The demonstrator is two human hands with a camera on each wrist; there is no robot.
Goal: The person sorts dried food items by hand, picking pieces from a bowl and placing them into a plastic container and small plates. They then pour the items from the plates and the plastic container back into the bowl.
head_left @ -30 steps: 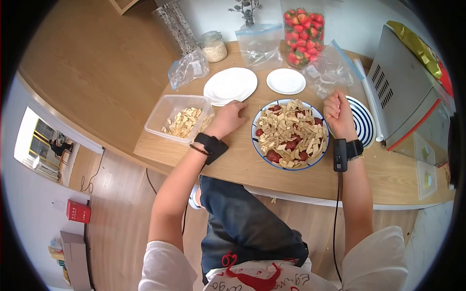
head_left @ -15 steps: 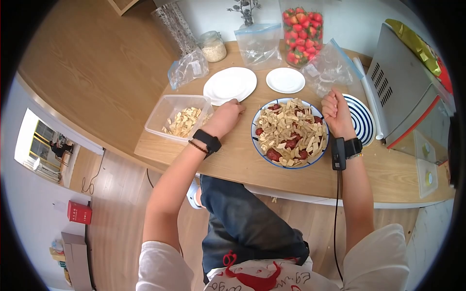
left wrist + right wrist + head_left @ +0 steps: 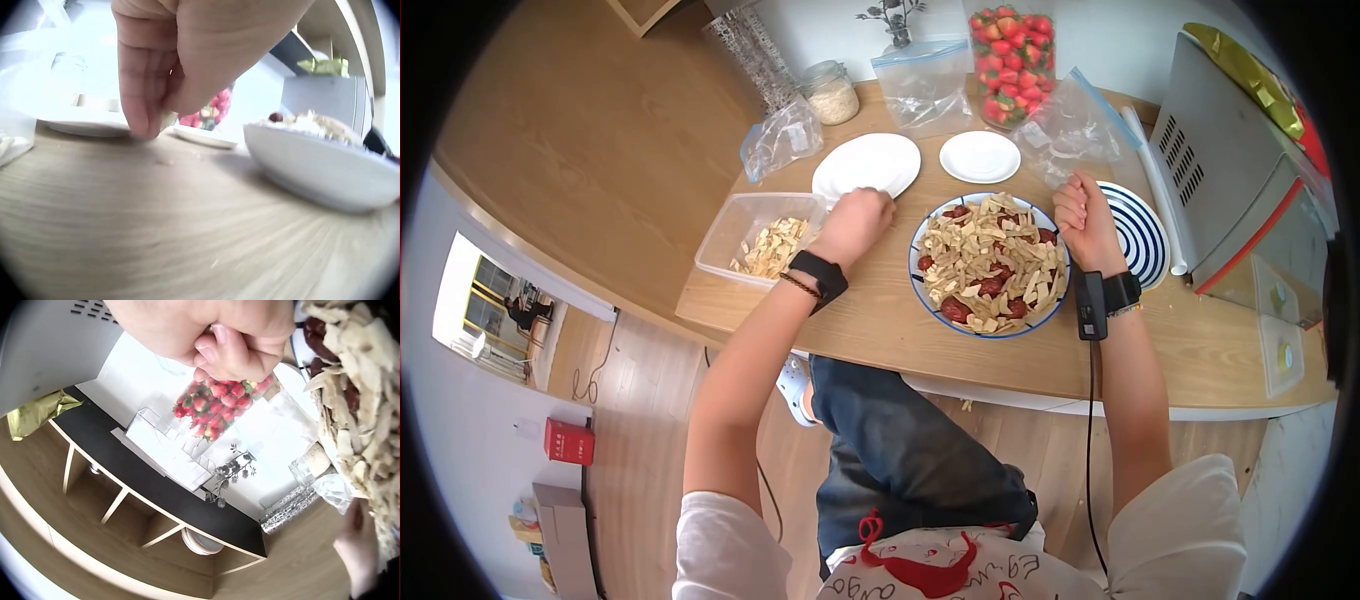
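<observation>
My left hand [image 3: 855, 225] is over the wooden table, between a clear plastic container [image 3: 712, 245] and a blue-rimmed bowl [image 3: 312, 165]. In the left wrist view its fingers point down at the tabletop and pinch a small pale dried slice [image 3: 168, 119] against the thumb. Pale dried slices [image 3: 774, 246] lie in the container. More dried slices [image 3: 975, 250] and dark red dates [image 3: 955, 309] fill the bowl. Right beside the bowl's far right rim is my right hand [image 3: 1088, 225], its fingers curled in with nothing seen in them.
Two white plates [image 3: 866, 165] sit behind the left hand and bowl. A striped plate [image 3: 1142, 235] lies right of the right hand. Clear zip bags [image 3: 921, 90], a jar of oats [image 3: 832, 95] and a container of strawberries [image 3: 1012, 70] line the back. A grey appliance [image 3: 1215, 140] stands right.
My left hand has shifted slightly left, away from the bowl, and its fingers have drawn together. The right hand keeps its curled pose beside the bowl. The head view has shifted a little.
</observation>
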